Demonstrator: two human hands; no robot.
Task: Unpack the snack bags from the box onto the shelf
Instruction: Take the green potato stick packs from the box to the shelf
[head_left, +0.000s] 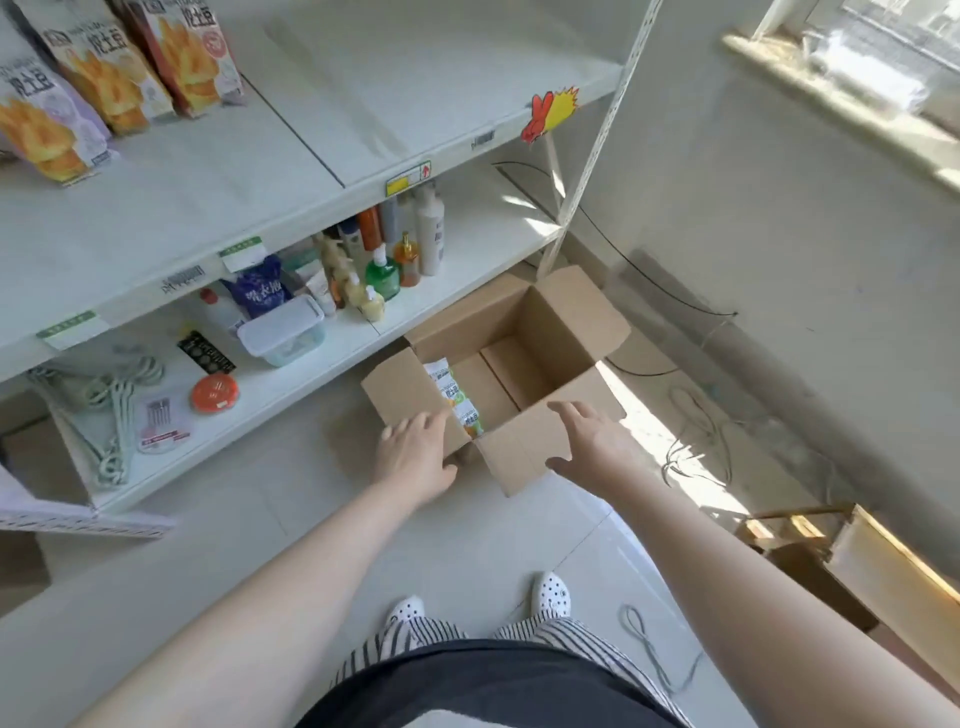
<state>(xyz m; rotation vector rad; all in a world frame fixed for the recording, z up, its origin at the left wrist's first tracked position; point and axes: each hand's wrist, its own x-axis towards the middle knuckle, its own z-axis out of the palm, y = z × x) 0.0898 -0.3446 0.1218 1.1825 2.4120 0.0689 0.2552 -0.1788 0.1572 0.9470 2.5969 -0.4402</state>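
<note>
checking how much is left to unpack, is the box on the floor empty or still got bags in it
Not empty. The open cardboard box shows one green-and-white snack bag standing against its left wall; the rest of the visible floor is bare cardboard.

Bright daylight is coming in from the window (883, 67) at upper right, laying a glaring strip across the floor (675, 441). Wide-angle distortion is bending the shelf (311, 156) edges; detail is looking soft throughout.

Matt brown cardboard box (550, 332); glossy plastic snack bag (457, 400); smooth white shelf (291, 171).

Snack bag (456, 397) in box (550, 317) — right of shelf (291, 150)
</note>
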